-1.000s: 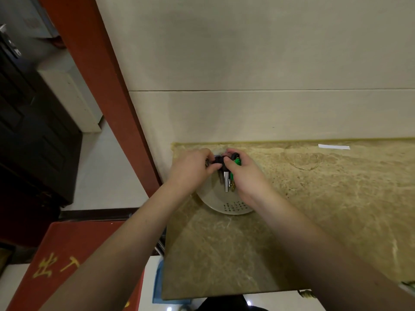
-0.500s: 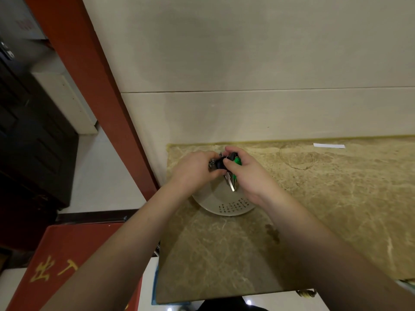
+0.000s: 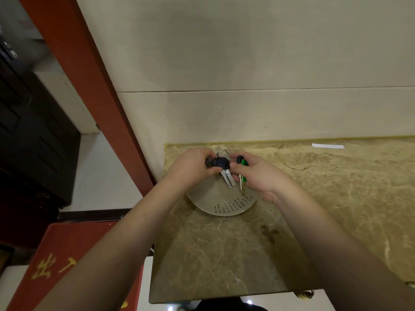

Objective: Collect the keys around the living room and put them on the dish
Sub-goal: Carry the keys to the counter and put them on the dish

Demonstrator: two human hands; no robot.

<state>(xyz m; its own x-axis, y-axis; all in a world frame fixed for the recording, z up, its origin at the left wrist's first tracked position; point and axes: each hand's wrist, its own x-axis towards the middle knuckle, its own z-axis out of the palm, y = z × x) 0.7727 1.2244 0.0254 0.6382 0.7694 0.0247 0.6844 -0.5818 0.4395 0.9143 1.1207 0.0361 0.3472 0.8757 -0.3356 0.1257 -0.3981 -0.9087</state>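
A round pale dish [image 3: 221, 202] with small dark characters near its front rim sits on the marble counter [image 3: 336, 198], close to the wall. Above it my left hand [image 3: 190, 168] pinches a bunch of keys with a black head [image 3: 221, 163]; silver blades [image 3: 228, 178] hang down from it. My right hand [image 3: 258, 176] pinches a second set, a black-headed and a green-headed key [image 3: 243, 163], whose thin blade points down toward the dish. Both bunches hang just above the dish, side by side and nearly touching.
A white strip of paper [image 3: 327, 146] lies at the counter's back edge against the tiled wall. A red door frame [image 3: 89, 86] runs down the left, with a dark cabinet [image 3: 27, 131] beyond. A red mat with yellow characters [image 3: 58, 263] lies on the floor, lower left.
The two bunches of keys have come a little apart between my hands. The silver blades now hang free from my left hand, the green key from my right.
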